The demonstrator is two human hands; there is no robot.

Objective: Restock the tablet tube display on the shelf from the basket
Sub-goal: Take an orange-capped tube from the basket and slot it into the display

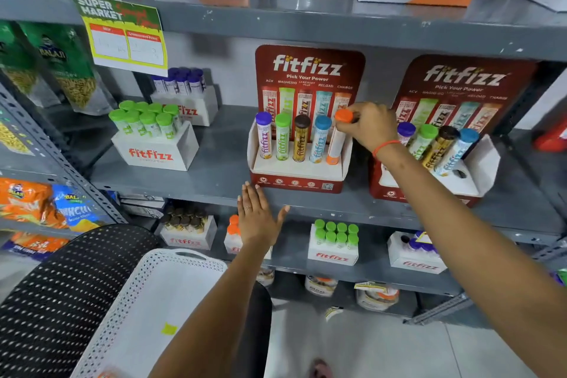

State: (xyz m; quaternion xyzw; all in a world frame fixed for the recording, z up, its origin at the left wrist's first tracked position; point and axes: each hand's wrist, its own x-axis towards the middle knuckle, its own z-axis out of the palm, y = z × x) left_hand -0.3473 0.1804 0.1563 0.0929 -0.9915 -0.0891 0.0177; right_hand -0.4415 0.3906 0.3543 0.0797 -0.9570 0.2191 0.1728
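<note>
A red fitfizz display stand (296,184) stands on the grey shelf (190,184). It holds purple, green, brown and blue capped tubes in a row. My right hand (369,126) grips the orange cap of an orange-capped tube (337,141), which sits tilted in the stand's rightmost slot. My left hand (257,218) hovers flat with fingers spread, just below the stand's front left corner, holding nothing. The white perforated basket (184,259) rests on a black chair at the bottom left; only a yellow scrap shows inside it.
A second fitfizz stand (478,175) to the right holds several tubes and has one vacant hole. White boxes of green-capped tubes (153,144) and purple-capped tubes (184,95) sit to the left. More tube boxes (333,255) line the shelf below. Snack bags hang at far left.
</note>
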